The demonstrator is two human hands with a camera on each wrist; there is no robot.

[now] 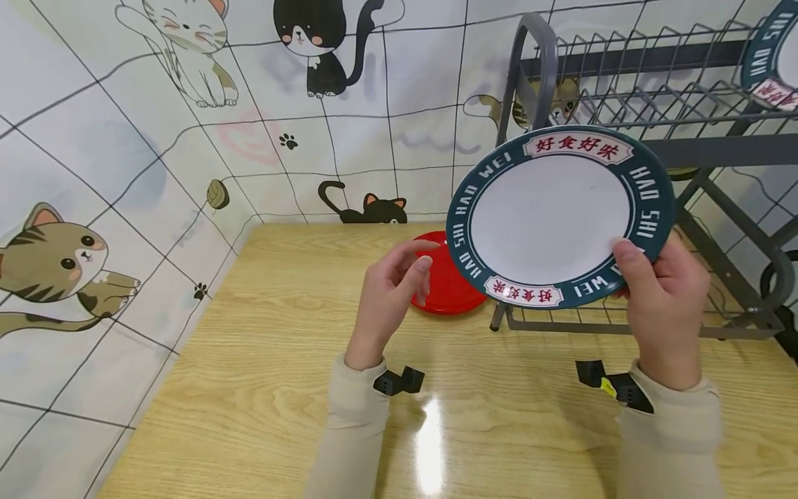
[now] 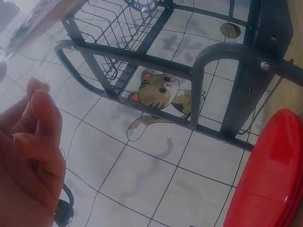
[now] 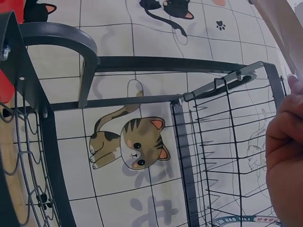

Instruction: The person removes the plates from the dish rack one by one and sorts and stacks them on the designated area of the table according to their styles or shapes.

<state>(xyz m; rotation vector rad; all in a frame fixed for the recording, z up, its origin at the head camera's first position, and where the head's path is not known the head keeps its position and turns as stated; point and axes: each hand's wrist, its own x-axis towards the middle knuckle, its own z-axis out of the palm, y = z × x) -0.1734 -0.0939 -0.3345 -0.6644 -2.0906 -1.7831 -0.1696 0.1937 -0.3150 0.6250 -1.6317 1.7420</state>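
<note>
My right hand [image 1: 670, 305] grips a round plate [image 1: 548, 215] at its lower right rim, thumb on the face and fingers behind. The plate has a white middle and a dark green rim with white letters and red characters. It is held up and tilted, its face towards the head camera, in front of the dish rack [image 1: 717, 151]. Left of the plate, my left hand [image 1: 389, 294] is raised with fingers loosely bent and nothing in it. Behind that hand a red plate [image 1: 451, 294] lies on the table, partly hidden by the green-rimmed one.
The grey metal rack, with wire shelves on two levels, stands on the right of the wooden table [image 1: 249, 416]. Another green-rimmed plate [image 1: 759, 59] sits on its upper level. Tiled walls [image 1: 424, 76] with cat drawings close off the back and left.
</note>
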